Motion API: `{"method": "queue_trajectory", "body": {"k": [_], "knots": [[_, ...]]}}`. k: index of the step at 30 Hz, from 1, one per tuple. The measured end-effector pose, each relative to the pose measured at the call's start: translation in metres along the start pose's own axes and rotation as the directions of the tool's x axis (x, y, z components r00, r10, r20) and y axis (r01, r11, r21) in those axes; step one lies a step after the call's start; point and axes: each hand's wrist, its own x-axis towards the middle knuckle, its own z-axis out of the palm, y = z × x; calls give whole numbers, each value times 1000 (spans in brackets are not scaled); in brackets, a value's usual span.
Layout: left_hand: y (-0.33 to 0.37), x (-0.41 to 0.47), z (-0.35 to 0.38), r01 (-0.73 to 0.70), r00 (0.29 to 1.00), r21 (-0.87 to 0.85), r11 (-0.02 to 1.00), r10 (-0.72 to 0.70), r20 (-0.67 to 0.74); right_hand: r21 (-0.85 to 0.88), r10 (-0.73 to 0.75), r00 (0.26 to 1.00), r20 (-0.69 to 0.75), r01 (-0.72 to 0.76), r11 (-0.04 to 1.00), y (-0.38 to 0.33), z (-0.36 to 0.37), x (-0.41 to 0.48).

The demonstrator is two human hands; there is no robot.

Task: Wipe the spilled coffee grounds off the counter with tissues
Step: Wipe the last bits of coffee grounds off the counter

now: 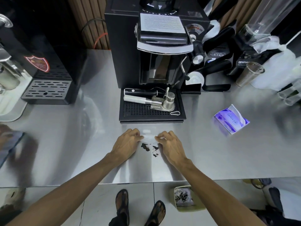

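My left hand [126, 142] and right hand [169, 144] pinch a tissue [149, 138] stretched sideways, coffee grounds [149, 148] just nearside, between both hands.

Both arms bare to elbow & beyond, no sleeves in view. Left hand [126, 144] & right hand [171, 146]: no gloves, rings, watch or bands visible. Below the hands, past the counter edge, two feet in dark open-toe strap sandals [123, 205]; toes exposed. A bit of dark clothing shows by the left ankle.
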Motion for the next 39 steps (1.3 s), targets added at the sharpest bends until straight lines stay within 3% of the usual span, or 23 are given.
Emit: {"method": "queue_trajectory", "body": {"k": [6,9,13,16,20,24,27,32,39], "knots": [[48,48,4,-26,1000,-36,999,26,-4,33,206,955,-215,-204,978,45,-23,1],[64,75,15,-22,997,23,999,21,68,-10,288,939,-187,-295,956,75,-22,4],[68,85,23,-95,993,117,989,87,78,-62,288,948,-138,-298,952,86,-19,8],[64,80,24,-119,992,162,980,112,57,-72,246,958,-149,-258,963,83,-17,5],[56,64,26,-155,987,92,984,150,58,5,167,977,-130,-167,986,78,-21,-20],[57,65,29,-128,991,63,990,124,53,201,416,900,-134,-386,900,85,-21,-10],[61,72,27,-103,994,89,991,100,44,100,392,903,-176,-380,920,89,-16,3],[46,65,23,-86,995,140,986,79,58,-232,304,922,-240,-359,904,75,-15,6],[42,56,29,-98,995,219,971,87,58,-345,347,922,-172,-386,856,56,-13,3]]}}
